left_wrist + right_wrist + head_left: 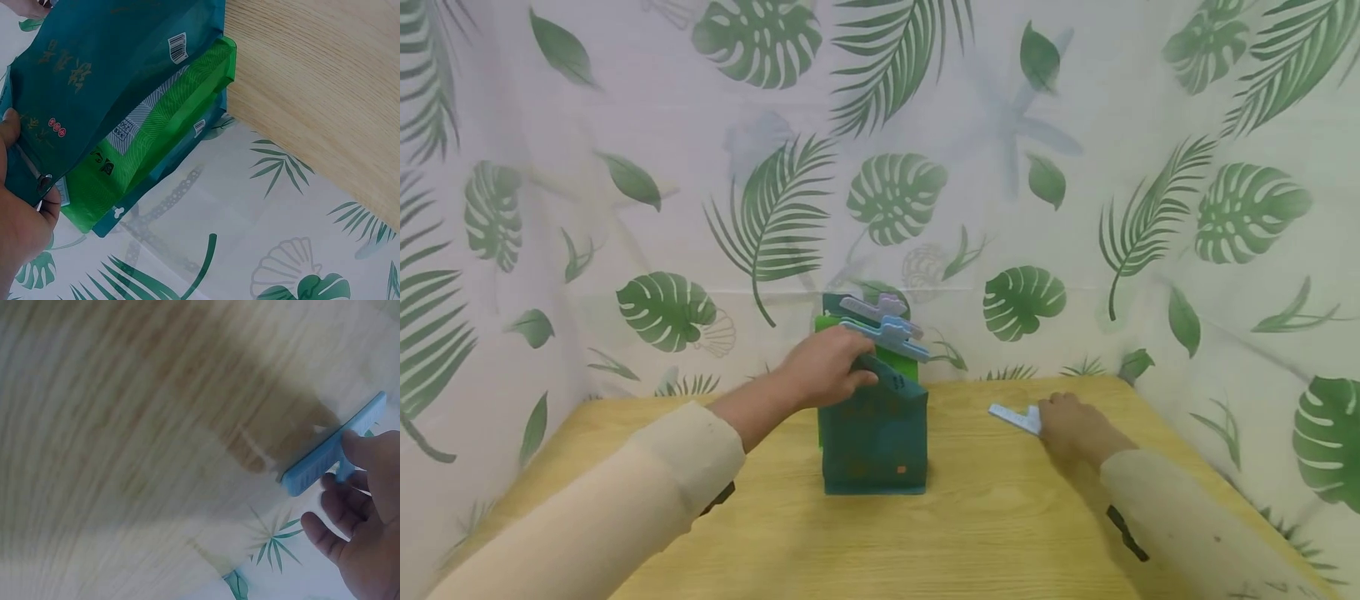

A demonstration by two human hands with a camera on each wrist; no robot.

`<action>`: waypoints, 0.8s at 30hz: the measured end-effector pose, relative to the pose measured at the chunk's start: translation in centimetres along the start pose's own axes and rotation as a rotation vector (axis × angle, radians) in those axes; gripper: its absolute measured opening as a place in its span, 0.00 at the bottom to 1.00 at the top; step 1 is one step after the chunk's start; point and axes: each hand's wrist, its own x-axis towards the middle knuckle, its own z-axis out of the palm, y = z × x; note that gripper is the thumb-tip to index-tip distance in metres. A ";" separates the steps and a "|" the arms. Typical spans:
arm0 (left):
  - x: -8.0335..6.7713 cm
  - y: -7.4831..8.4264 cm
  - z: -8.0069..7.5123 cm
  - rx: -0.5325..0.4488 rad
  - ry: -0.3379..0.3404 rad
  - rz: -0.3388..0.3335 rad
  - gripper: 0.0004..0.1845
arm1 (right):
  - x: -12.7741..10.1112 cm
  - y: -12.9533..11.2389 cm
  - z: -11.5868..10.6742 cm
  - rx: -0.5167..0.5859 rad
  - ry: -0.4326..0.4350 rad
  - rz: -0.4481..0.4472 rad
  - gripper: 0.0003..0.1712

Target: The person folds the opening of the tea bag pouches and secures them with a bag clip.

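The dark teal stand-up pouch (pixel 874 433) is standing upright near the middle of the wooden table (pixel 970 533), a little toward its far edge, with a green pouch (pixel 895 360) and another teal one tucked close behind it. The left hand (pixel 823 367) is gripping the front pouch's top, fingers curled over its folded upper edge; in the left wrist view the thumb (pixel 9 128) is pressing on the teal film, and the green pouch (pixel 162 144) is showing sandwiched between the teal layers. Two sealing clips, a lilac clip (pixel 874 307) and a pale blue clip (pixel 886 335), are sitting across the tops of the rear pouches.

Toward the table's far right corner, the right hand (pixel 1075 427) is pinching a light blue bag clip (pixel 1015 417), with the clip lying on or just above the wood; in the right wrist view the fingers (pixel 350 450) are closing around its handle end, though that view is blurred. I cannot tell whether the clip's jaws are apart.

The likeliest trouble, as I judge it, is the pouch tipping: it is being held at the top only, so a tug could topple it or knock the rear pouches and their clips against the leaf-print cloth (pixel 625 167). The thin clip could also be slipping from a pinch at one end.
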 end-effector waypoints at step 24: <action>0.1 0.3 0.2 -0.015 -0.013 -0.026 0.09 | 1.0 -0.9 -2.2 0.165 0.057 -0.179 0.14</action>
